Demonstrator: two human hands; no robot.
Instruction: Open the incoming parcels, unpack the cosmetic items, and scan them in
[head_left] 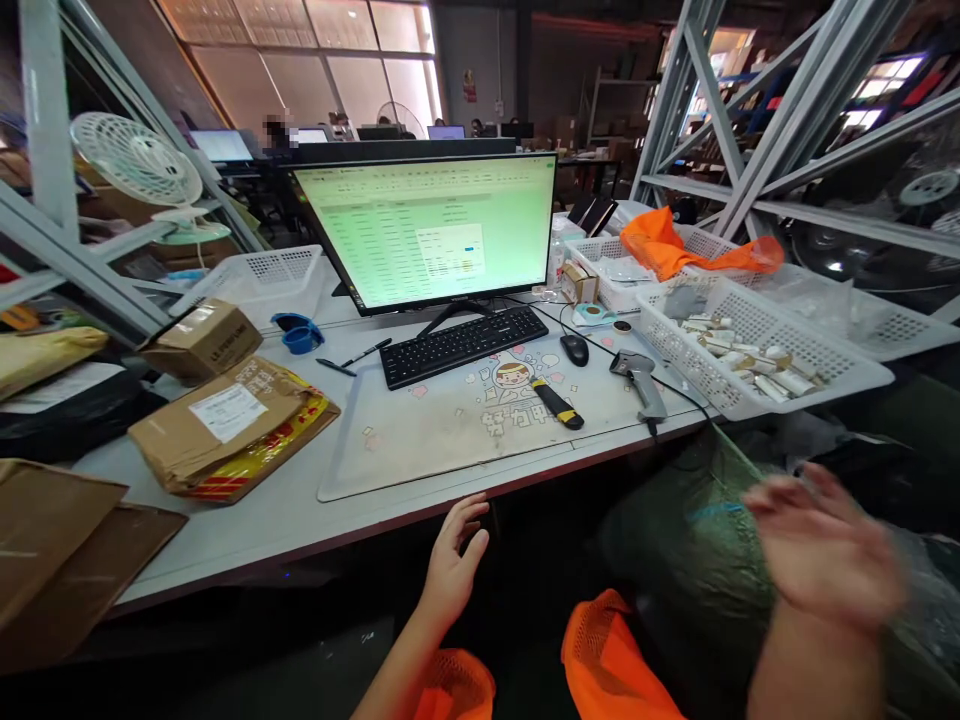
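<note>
My left hand (456,560) hovers just below the front edge of the grey desk (300,510), fingers apart and holding nothing. My right hand (821,550) is raised to the right over a dark green sack (675,540); it is smeared by motion, with its fingers spread and nothing in them. On the desk sit a lit monitor (431,230), a black keyboard (463,345), a mouse (574,349), a grey barcode scanner (641,380) and a black-and-yellow utility knife (556,403) on a worn desk mat (450,420).
Brown cardboard parcels (225,425) lie at the left of the desk, with a small box (202,338) and blue tape rolls (298,333) behind. White baskets (750,360) with small packets stand at the right, an orange cloth (664,245) behind them. A fan (142,165) stands left. Steel racks flank both sides.
</note>
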